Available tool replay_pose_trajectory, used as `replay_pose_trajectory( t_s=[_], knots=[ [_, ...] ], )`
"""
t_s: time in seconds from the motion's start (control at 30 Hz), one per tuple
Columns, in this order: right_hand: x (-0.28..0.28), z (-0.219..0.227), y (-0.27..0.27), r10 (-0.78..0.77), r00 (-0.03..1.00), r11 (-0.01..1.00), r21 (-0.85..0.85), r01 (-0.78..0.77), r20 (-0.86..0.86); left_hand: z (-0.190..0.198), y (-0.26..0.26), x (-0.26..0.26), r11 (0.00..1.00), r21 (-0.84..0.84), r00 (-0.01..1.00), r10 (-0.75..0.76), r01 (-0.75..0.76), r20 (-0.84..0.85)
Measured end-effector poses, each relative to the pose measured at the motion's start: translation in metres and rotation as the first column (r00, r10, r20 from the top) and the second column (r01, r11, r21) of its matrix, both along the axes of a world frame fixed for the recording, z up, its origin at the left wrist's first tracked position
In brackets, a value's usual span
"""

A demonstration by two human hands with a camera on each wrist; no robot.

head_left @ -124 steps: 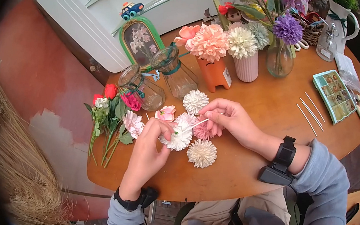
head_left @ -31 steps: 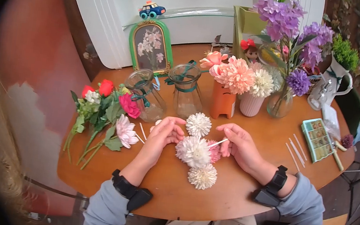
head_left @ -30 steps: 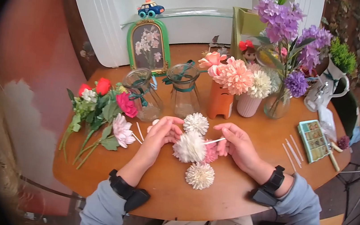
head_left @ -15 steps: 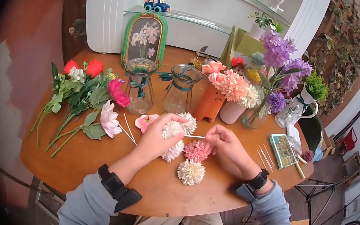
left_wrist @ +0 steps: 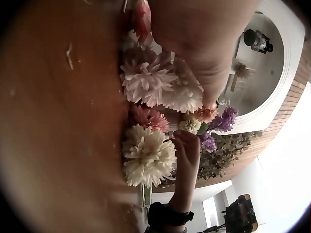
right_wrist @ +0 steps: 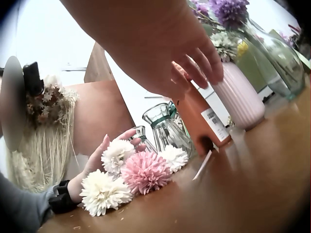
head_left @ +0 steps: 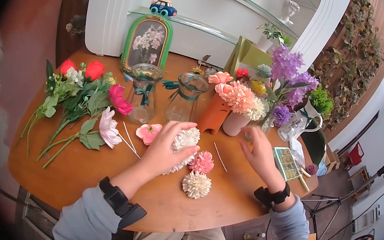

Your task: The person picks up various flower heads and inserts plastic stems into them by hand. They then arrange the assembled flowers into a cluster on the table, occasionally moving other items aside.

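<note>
My left hand (head_left: pixel 162 150) grips a white flower head (head_left: pixel 185 141) between thumb and fingers, over the left-middle of the table in the head view. A second pale flower head (head_left: pixel 178 165) is partly hidden beneath it. Just right and nearer me lie a pink flower head (head_left: pixel 202 162) and a cream one (head_left: pixel 197 185). A thin white stick (head_left: pixel 220 157) lies beyond the pink flower. With fingers spread apart and nothing in them, my right hand (head_left: pixel 260 153) hovers at the right, near the ribbed pink vase (right_wrist: pixel 238 97).
Two glass vases (head_left: pixel 142 102) with green ribbons stand behind. Stemmed flowers (head_left: pixel 81 101) lie at left, beside white sticks (head_left: pixel 131 139). An orange vase (head_left: pixel 215 114) with peach flowers stands at centre back. A compartment box (head_left: pixel 286 164) sits at the right.
The right hand has let go of the white stick, which now lies on the table, and has moved right. The left hand still holds the white flower head, lifted since a second ago.
</note>
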State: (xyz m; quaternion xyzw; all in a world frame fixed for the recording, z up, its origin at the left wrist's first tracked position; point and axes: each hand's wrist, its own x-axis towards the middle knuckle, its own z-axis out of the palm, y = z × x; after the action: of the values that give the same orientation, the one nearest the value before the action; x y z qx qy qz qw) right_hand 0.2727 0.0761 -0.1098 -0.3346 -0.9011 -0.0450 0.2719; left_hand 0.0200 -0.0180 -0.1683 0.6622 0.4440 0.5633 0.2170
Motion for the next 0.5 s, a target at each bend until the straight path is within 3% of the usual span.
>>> replay_pose_trajectory(
  t_s=[0.07, 0.17, 0.33, 0.5],
  knots=[
    [-0.006, 0.017, 0.002, 0.033, 0.999, 0.969, 0.246, -0.023, -0.039, 0.0, 0.003, -0.002, 0.996, 0.078, 0.999, 0.033, -0.035, 0.033],
    [-0.016, 0.035, 0.009, 0.067, 0.995, 0.912, 0.41, -0.03, -0.077, -0.003, 0.003, -0.004, 0.999, 0.052, 0.996, -0.01, 0.006, 0.091],
    [-0.04, 0.041, 0.034, 0.099, 0.993, 0.922, 0.382, -0.066, -0.067, -0.003, 0.003, -0.006, 0.998, 0.053, 0.993, 0.037, -0.043, 0.111],
    [-0.057, 0.039, 0.048, 0.037, 0.997, 0.928, 0.367, -0.059, 0.065, -0.007, 0.006, -0.007, 0.998, 0.043, 0.984, 0.047, -0.055, 0.171]
  ],
)
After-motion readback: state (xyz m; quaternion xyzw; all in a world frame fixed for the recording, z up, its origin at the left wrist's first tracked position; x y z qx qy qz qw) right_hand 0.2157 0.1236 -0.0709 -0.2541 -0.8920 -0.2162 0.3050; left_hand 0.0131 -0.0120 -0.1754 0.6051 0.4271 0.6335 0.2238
